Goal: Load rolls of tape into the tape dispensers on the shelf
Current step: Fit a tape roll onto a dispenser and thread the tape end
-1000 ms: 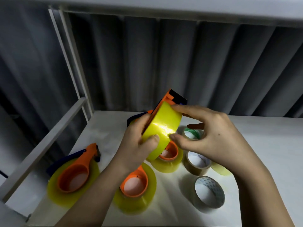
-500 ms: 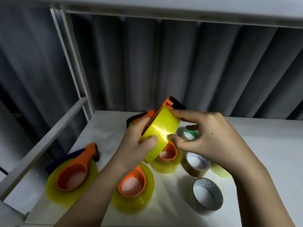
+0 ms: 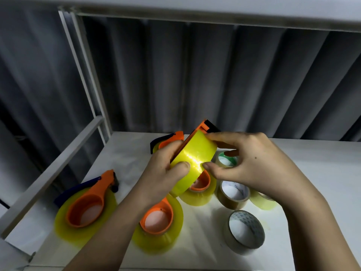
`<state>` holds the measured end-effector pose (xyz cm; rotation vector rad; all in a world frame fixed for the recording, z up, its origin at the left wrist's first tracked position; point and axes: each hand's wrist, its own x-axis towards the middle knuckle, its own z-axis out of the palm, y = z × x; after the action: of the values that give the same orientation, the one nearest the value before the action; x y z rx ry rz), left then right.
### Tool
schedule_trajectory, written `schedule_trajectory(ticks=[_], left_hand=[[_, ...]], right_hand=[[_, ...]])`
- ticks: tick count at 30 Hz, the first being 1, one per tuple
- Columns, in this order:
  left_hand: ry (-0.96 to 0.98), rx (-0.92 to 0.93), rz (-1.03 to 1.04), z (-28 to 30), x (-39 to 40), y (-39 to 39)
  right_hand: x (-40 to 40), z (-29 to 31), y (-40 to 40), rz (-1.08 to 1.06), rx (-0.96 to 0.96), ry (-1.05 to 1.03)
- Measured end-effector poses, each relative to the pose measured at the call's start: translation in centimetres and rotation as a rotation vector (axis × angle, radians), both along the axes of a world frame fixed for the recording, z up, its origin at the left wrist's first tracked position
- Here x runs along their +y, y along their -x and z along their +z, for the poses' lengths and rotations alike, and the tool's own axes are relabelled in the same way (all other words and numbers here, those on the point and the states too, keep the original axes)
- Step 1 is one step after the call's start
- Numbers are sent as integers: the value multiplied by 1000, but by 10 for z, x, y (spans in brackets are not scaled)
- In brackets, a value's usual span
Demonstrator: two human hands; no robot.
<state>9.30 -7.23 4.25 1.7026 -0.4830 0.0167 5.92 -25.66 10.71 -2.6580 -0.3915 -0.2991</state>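
Both hands raised above the white shelf (image 3: 312,173), working one yellow tape roll (image 3: 193,163) that sits on an orange dispenser (image 3: 197,132); the pair is tilted, dispenser's black tip uppermost; left hand (image 3: 162,177) wraps the roll's near-left side, thumb pressed flat on the glossy outer band, other fingers curled behind against the orange body; right hand (image 3: 252,165) pinches the roll's right edge, forefinger along the top rim, thumb on the lower band close to the left thumb, remaining fingers loosely bent over the shelf. On the shelf below: a loaded dispenser (image 3: 86,208) at the left with a yellow roll and dark blue handle, lying flat; a second loaded one (image 3: 158,222) under the left wrist; a third (image 3: 199,186) directly beneath the held roll; a fourth (image 3: 168,139) at the back, mostly hidden behind the left hand. Loose rolls lie at the right: a green one (image 3: 226,159), a brown one (image 3: 232,194), a pale yellow one (image 3: 263,202) partly under the right hand, and a clear roll (image 3: 246,231) nearest the front. Grey curtain (image 3: 214,75) hangs behind the white frame (image 3: 86,75).
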Motion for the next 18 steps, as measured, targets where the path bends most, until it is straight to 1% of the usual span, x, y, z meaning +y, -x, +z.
schedule_trajectory(ticks=[3,6,8,10,13,16,18], left_hand=[[3,21,-26,-1,-1,-1],[22,59,-40,-3,-1,0],[45,96,-59,-4,-2,1],[61,104,-55,-4,-1,1],[24,68,-35,-3,-1,-1],[10,72,-32,-2,-1,0],[9,75,-38,-2,-2,0]], right_hand=[[-1,-1,1,15,-21,84],[0,-2,1,-12,-90,148],[-1,-1,1,-26,-99,115],[-1,1,2,-8,-34,84],[0,2,4,12,-7,80],[-1,4,3,14,-10,74],[-3,4,2,12,-16,113]])
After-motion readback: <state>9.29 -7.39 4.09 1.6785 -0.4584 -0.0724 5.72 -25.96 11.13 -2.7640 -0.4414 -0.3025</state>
